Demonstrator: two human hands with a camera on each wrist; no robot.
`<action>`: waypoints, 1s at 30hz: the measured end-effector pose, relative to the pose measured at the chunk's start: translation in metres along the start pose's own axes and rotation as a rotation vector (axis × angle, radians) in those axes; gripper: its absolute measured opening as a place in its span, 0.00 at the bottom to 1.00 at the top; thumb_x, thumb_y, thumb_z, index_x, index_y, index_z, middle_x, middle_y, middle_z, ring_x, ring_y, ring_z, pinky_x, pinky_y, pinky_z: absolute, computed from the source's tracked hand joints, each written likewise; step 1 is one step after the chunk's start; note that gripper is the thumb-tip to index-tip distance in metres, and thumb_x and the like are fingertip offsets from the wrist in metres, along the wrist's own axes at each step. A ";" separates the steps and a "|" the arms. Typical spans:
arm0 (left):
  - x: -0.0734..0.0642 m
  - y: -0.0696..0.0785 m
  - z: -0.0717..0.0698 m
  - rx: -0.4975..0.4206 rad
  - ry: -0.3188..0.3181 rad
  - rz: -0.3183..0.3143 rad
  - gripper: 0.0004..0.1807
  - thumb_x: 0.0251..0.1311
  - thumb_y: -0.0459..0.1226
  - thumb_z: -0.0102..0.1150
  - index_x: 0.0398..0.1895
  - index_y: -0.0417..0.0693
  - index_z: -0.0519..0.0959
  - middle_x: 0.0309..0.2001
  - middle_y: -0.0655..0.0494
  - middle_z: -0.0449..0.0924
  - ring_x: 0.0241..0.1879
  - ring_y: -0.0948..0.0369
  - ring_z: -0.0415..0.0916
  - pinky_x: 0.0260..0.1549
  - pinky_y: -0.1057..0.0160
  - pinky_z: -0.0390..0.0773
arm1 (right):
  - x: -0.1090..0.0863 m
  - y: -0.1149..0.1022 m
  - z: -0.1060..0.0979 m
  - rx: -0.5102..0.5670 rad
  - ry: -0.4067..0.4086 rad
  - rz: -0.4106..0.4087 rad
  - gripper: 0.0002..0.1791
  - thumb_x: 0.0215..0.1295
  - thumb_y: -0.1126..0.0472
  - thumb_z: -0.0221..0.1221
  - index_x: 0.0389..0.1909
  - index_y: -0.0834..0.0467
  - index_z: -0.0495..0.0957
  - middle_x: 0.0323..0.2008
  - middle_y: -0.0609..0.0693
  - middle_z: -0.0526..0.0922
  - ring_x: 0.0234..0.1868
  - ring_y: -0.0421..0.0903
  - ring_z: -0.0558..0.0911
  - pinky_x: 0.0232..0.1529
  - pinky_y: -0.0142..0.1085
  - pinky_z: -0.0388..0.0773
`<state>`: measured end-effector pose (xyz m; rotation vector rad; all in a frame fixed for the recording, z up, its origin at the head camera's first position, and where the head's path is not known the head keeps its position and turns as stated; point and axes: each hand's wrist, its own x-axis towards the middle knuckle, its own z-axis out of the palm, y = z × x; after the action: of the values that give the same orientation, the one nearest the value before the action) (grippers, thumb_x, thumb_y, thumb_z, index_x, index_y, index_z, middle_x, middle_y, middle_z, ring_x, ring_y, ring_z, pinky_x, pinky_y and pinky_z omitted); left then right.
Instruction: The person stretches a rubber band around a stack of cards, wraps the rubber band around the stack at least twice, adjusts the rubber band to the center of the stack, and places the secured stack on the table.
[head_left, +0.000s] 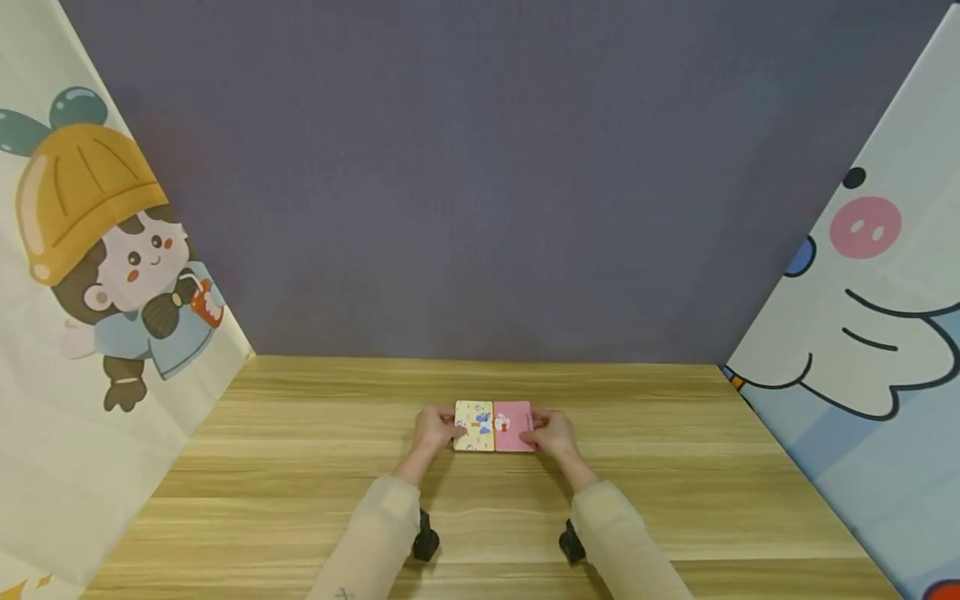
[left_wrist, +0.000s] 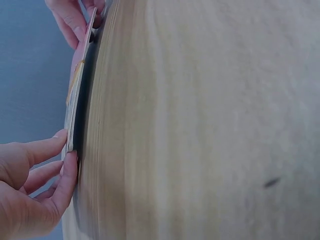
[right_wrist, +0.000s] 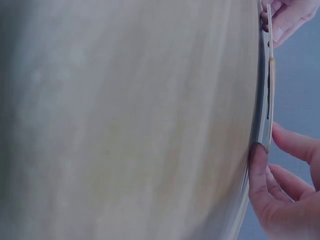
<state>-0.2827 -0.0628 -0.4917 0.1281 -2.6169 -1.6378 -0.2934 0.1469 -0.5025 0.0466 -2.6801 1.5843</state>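
Observation:
A small booklet [head_left: 483, 443] is spread open between the two hands, its left half yellow with cartoon prints, its right half pink with a little white figure. My left hand [head_left: 433, 428] pinches the yellow end, thumb on top and fingers beneath. At the pink end my right hand [head_left: 555, 435] grips in the same manner. Seen edge-on in the left wrist view, the booklet [left_wrist: 72, 107] shows layered edges near the left hand [left_wrist: 30, 185] and an orange-brown spine. It appears just above the tabletop in the right wrist view, with the right hand [right_wrist: 290, 185] holding its near end.
Beneath the hands lies a wood-grain table [head_left: 300, 450]. A dark grey panel [head_left: 480, 183] rises at its back edge. Cartoon-printed sheets flank it, a child in a yellow hat [head_left: 97, 200] on the left and a pink-nosed white figure [head_left: 922, 250] on the right.

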 end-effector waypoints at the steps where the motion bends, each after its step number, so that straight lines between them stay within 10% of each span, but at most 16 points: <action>1: 0.000 0.001 -0.001 0.000 -0.001 -0.003 0.21 0.37 0.22 0.66 0.40 0.25 0.75 0.24 0.43 0.77 0.17 0.60 0.74 0.16 0.68 0.78 | 0.000 0.000 0.000 -0.003 0.002 0.001 0.29 0.37 0.74 0.66 0.47 0.73 0.72 0.23 0.57 0.80 0.18 0.38 0.74 0.18 0.28 0.75; 20: -0.004 0.001 -0.007 0.011 -0.028 -0.021 0.11 0.44 0.26 0.63 0.33 0.28 0.79 0.23 0.46 0.78 0.16 0.59 0.75 0.15 0.67 0.77 | -0.007 -0.004 -0.007 -0.011 -0.038 0.069 0.21 0.43 0.72 0.64 0.42 0.74 0.74 0.32 0.63 0.79 0.23 0.46 0.78 0.22 0.32 0.78; 30: -0.011 -0.004 -0.022 0.166 0.009 0.116 0.20 0.47 0.33 0.63 0.42 0.26 0.74 0.32 0.40 0.78 0.29 0.52 0.75 0.27 0.62 0.78 | -0.014 0.005 -0.020 -0.178 0.010 -0.171 0.21 0.52 0.66 0.60 0.46 0.74 0.72 0.39 0.67 0.77 0.39 0.58 0.78 0.40 0.45 0.76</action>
<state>-0.2697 -0.0833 -0.4854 -0.0099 -2.6943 -1.3812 -0.2794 0.1670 -0.4975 0.2555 -2.7137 1.2908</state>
